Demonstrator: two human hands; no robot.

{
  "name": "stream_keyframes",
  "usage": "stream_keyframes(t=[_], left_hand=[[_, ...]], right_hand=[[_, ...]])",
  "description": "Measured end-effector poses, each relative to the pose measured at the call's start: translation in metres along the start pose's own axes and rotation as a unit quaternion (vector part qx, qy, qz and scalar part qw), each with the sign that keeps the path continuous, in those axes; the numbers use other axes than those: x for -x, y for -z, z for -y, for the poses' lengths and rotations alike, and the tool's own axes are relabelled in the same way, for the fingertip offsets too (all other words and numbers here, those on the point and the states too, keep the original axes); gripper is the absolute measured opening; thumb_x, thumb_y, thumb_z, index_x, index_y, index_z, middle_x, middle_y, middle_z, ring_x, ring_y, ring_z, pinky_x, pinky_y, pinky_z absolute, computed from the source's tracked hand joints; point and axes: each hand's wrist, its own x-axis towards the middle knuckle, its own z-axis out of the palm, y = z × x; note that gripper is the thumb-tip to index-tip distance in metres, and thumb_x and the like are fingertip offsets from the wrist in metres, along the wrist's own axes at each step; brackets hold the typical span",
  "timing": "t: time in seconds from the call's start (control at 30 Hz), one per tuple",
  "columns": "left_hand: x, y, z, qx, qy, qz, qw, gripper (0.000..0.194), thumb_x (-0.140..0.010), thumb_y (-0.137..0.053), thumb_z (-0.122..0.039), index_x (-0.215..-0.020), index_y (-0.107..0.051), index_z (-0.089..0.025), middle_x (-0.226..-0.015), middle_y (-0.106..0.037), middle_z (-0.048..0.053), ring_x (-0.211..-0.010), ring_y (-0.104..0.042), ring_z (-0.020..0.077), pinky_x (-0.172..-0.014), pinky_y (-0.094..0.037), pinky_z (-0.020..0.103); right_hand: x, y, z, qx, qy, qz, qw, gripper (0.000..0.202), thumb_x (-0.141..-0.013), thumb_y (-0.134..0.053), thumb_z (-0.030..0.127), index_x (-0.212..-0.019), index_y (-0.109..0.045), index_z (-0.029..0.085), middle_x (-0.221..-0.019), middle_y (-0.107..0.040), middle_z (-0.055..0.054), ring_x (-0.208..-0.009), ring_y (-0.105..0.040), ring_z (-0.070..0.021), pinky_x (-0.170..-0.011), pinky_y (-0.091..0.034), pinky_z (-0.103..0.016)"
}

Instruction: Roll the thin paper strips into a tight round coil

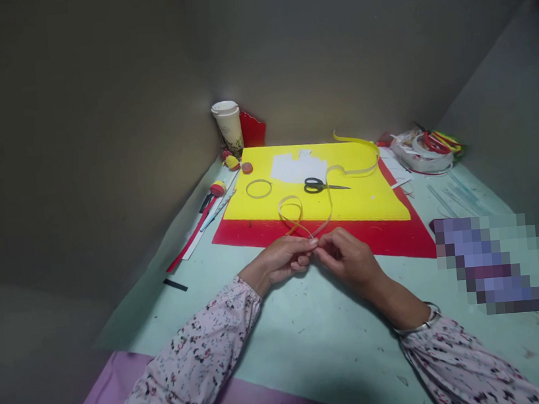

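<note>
Just past the near edge of the red sheet, my left hand pinches a thin yellow paper strip between thumb and forefinger. Part of the strip curls up in a loop above that hand, and its long tail winds back across the yellow sheets. My right hand is closed in a pinch right beside the left fingertips, on the strip at the same spot; the fingers hide the bit they grip. Beyond the hands lie black-handled scissors, a coiled strip ring and white paper pieces.
Under the yellow stack is a red sheet. A lidded paper cup stands at the back left, near a red strip with a round end. At the back right is a cluttered clear container. A blurred-out object lies right.
</note>
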Motion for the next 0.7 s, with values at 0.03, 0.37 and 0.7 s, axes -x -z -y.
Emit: stream_keyframes(t=[0.03,0.37,0.7], left_hand=[[0.0,-0.0003,0.0001,-0.002,-0.003,-0.001,1.0,0.023,-0.078,-0.081,-0.023,-0.078,-0.063,-0.008,-0.059,-0.042,-0.006,-0.047,-0.033,0.0007,-0.039,-0.022,0.009],[-0.0015,0.0015,0.001,0.001,-0.005,0.018,1.0,0.022,-0.079,-0.079,-0.023,-0.078,-0.063,-0.008,-0.061,-0.045,-0.004,-0.049,-0.036,0.0017,-0.04,-0.023,0.011],[-0.0002,0.0042,0.0011,-0.06,0.033,0.06,0.996,0.033,-0.073,-0.085,-0.031,-0.074,-0.06,-0.009,-0.058,-0.039,-0.007,-0.048,-0.029,0.0016,-0.041,-0.018,0.013]], right_hand=[[-0.0001,0.0,0.0003,0.003,0.002,-0.002,1.0,0.011,-0.095,-0.057,0.025,-0.086,-0.062,0.021,-0.076,-0.063,-0.003,-0.066,-0.057,-0.0151,-0.059,-0.045,-0.026],[0.0009,-0.0013,0.0004,0.011,0.002,-0.007,1.0,0.011,-0.092,-0.056,0.021,-0.082,-0.061,0.021,-0.073,-0.061,-0.003,-0.065,-0.057,-0.0147,-0.059,-0.044,-0.026],[-0.0011,0.004,-0.0051,-0.189,-0.123,0.112,0.968,0.01,-0.084,-0.062,0.027,-0.077,-0.061,0.02,-0.065,-0.061,0.0,-0.054,-0.051,-0.0109,-0.049,-0.042,-0.022]])
